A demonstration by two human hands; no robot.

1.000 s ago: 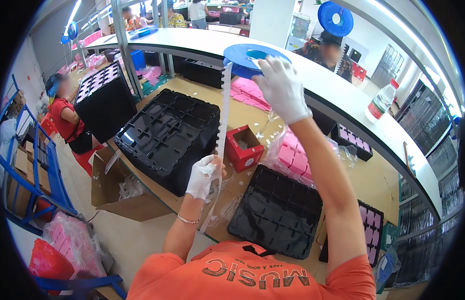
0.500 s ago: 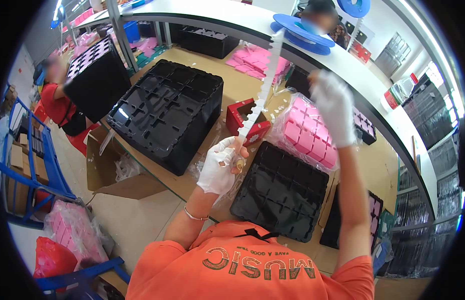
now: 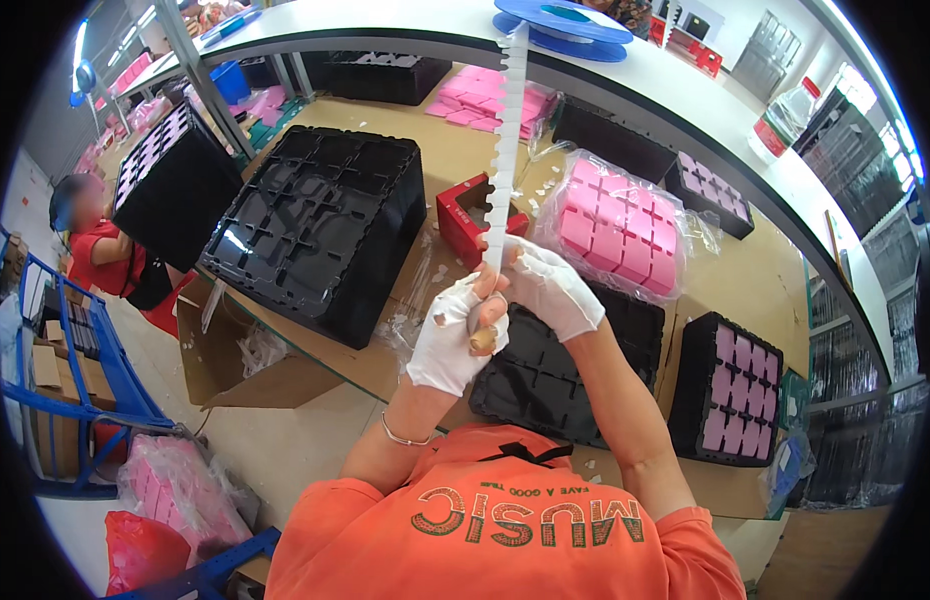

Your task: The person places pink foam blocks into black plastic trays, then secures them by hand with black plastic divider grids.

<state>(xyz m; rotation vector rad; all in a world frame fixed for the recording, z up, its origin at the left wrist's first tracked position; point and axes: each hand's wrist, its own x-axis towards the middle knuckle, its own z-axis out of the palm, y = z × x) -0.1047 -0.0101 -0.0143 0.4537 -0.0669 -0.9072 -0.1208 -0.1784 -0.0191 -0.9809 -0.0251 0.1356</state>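
Note:
A long white strip of labels with a toothed edge runs down from the blue reel on the shelf. Its lower end is in the fingers of my left hand, which wears a white glove with bare fingertips. A small tan, round-ended thing shows in that same hand; its kind I cannot make out. Beside it, my gloved right hand has its fingers closed at the strip's lower part. Under my hands lies a black compartment tray. A red open box stands just beyond them.
Stacked black trays stand at left. Pink blocks in clear plastic lie at right, and a black tray of pink pieces sits nearer. The white shelf crosses above the table. A co-worker in red is at far left.
My right hand has come down from above the pink blocks to the strip beside my left hand. The left hand keeps hold of the strip. The whole view has shifted slightly.

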